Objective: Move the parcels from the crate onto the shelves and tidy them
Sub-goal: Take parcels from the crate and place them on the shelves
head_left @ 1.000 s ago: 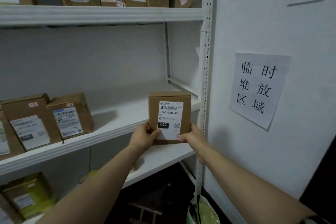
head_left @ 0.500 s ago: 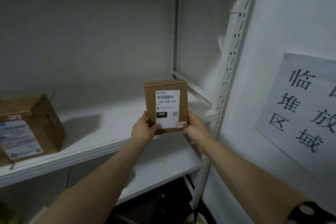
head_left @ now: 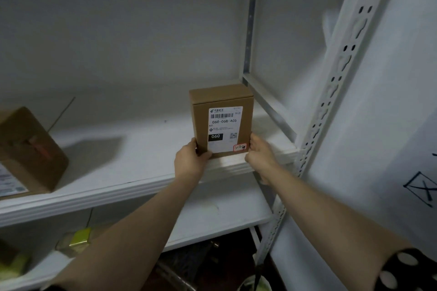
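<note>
Up at the right end of the middle shelf (head_left: 132, 172), a small brown parcel (head_left: 222, 120) stands upright on its short edge, its base right at the shelf's front lip, its white label facing the camera. Both bare forearms reach up and forward from the bottom of the view, converging on it. The left hand (head_left: 190, 160) grips the parcel's lower left corner, thumb curled onto the front face and the other fingers wrapped round the side out of sight. The right hand (head_left: 260, 153) holds the lower right corner, fingertips pressed against the side edge beside a small red-bordered sticker; its wrist bends slightly upward. A spotted cuff (head_left: 406, 269) shows at the right elbow. Just right of the parcel rises the perforated white upright (head_left: 340, 73). Well apart to the left, another box (head_left: 28, 149) sits tilted on the same shelf. A yellow-green package (head_left: 79, 237) lies on the shelf below.
</note>
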`<state>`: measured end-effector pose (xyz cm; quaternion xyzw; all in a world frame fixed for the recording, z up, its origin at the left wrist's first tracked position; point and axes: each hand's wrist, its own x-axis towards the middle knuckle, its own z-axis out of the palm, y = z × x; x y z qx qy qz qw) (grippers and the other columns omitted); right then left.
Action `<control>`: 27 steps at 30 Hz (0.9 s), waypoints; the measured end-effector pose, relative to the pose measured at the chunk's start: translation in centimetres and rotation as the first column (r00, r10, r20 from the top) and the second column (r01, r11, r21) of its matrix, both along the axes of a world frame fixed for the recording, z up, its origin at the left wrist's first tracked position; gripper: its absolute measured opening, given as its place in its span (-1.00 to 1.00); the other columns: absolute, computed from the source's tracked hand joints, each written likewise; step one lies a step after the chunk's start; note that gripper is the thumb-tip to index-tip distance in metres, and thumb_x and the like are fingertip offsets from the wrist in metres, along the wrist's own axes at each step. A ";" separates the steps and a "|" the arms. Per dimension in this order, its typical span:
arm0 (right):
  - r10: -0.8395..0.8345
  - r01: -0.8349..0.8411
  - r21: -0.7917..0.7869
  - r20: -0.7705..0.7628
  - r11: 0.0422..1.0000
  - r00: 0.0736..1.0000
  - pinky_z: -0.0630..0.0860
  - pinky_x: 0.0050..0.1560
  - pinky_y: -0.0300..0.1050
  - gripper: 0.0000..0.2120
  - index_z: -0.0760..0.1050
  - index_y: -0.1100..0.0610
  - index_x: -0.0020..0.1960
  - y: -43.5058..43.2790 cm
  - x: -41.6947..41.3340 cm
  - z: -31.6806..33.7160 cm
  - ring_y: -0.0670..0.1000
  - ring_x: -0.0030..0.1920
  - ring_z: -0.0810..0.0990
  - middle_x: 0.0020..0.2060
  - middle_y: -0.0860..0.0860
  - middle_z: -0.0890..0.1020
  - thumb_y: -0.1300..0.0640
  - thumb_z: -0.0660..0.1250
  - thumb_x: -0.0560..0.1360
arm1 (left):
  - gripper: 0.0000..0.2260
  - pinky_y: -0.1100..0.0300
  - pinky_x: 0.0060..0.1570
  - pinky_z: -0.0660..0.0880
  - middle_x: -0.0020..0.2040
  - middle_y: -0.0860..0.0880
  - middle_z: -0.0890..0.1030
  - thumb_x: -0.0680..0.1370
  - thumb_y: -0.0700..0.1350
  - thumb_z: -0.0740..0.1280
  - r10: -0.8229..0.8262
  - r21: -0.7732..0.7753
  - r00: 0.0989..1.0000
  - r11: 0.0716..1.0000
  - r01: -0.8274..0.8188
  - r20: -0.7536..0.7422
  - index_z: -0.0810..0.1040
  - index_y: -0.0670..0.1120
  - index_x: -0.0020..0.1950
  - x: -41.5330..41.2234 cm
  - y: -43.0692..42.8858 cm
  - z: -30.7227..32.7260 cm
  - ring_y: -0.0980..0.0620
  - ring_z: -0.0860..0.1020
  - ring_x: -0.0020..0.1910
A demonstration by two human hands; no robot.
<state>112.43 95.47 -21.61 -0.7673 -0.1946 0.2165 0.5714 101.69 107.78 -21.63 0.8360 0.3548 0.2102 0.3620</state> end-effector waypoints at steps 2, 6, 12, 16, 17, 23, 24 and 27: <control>0.006 -0.006 -0.015 0.000 1.000 1.000 0.43 0.32 0.01 -0.33 0.43 0.09 0.34 0.1 0.7 -0.1 0.00 0.23 0.52 0.19 0.03 0.60 0.57 0.09 0.35 | -0.76 0.20 -0.11 0.40 0.03 -0.09 0.63 0.50 -0.14 0.37 0.009 0.004 1.000 1.000 -0.009 -0.007 0.55 -0.15 0.15 0.7 0.0 -0.1 -0.10 0.56 0.04; 0.011 -0.012 -0.033 -0.021 0.999 1.000 0.44 0.31 0.02 -0.31 0.43 0.07 0.34 0.1 1.1 0.0 0.01 0.23 0.52 0.18 0.02 0.60 0.56 0.07 0.33 | -0.75 0.23 -0.10 0.37 0.06 -0.08 0.63 0.51 -0.15 0.36 0.029 -0.005 0.999 1.000 -0.029 -0.013 0.54 -0.14 0.18 1.3 -0.4 0.1 -0.09 0.56 0.05; -0.057 0.055 -0.040 -0.036 0.998 0.998 0.31 0.41 0.02 -0.34 0.31 0.02 0.43 -1.1 0.0 0.7 0.06 0.38 0.39 0.34 0.03 0.47 0.47 0.15 0.41 | -0.81 0.16 -0.15 0.32 0.04 -0.17 0.55 0.51 -0.16 0.35 0.072 -0.052 0.995 0.996 -0.075 -0.067 0.38 -0.19 0.00 0.9 -0.9 -0.2 -0.16 0.50 0.01; -0.146 0.136 -0.081 -0.129 0.987 0.981 0.21 0.43 -0.05 -0.32 0.07 0.12 0.54 -3.7 -2.2 1.5 0.05 0.48 0.21 0.48 0.05 0.26 0.49 0.07 0.49 | -0.62 0.14 -0.01 0.33 0.30 -0.24 0.44 0.52 -0.14 0.37 0.073 -0.061 0.993 0.995 -0.079 -0.089 0.36 -0.26 0.25 -0.7 -1.8 0.4 -0.20 0.45 0.24; -0.162 0.151 -0.098 -0.125 0.984 0.979 0.23 0.43 -0.04 -0.35 0.09 0.12 0.54 -4.3 -3.0 1.7 0.06 0.47 0.23 0.48 0.05 0.28 0.46 0.08 0.50 | -0.54 0.12 0.05 0.37 0.33 -0.23 0.40 0.52 -0.14 0.37 0.069 -0.056 0.994 0.996 -0.073 -0.080 0.33 -0.26 0.35 -1.3 -2.1 0.6 -0.20 0.44 0.26; -0.265 0.256 -0.106 -0.090 0.961 0.960 0.33 0.17 -0.20 -0.45 0.27 0.18 0.45 -8.4 -9.8 2.9 0.02 0.21 0.41 0.18 0.02 0.45 0.44 0.18 0.48 | -0.52 0.05 0.16 0.42 0.34 -0.20 0.36 0.53 -0.20 0.33 -0.053 -0.016 0.999 0.998 0.053 0.007 0.31 -0.18 0.43 -6.0 -4.9 2.0 -0.18 0.49 0.19; -0.288 0.280 -0.101 -0.077 0.955 0.955 0.34 0.15 -0.20 -0.46 0.31 0.20 0.42 -9.2 -11.4 2.9 0.01 0.20 0.42 0.13 0.00 0.45 0.45 0.19 0.47 | -0.56 0.05 0.14 0.43 0.31 -0.20 0.37 0.54 -0.20 0.31 -0.099 -0.002 0.995 0.995 0.099 0.001 0.34 -0.18 0.41 -7.0 -5.5 2.1 -0.18 0.50 0.17; -0.377 0.367 -0.100 -0.103 0.925 0.921 0.35 0.31 -0.11 -0.46 0.34 0.22 0.41 -11.5 -16.5 2.0 0.05 0.29 0.43 0.23 0.03 0.49 0.42 0.23 0.44 | -0.59 0.05 0.10 0.45 0.30 -0.18 0.41 0.54 -0.20 0.29 -0.262 0.038 0.962 0.963 0.265 -0.072 0.39 -0.17 0.38 -10.3 -7.3 1.6 -0.16 0.50 0.15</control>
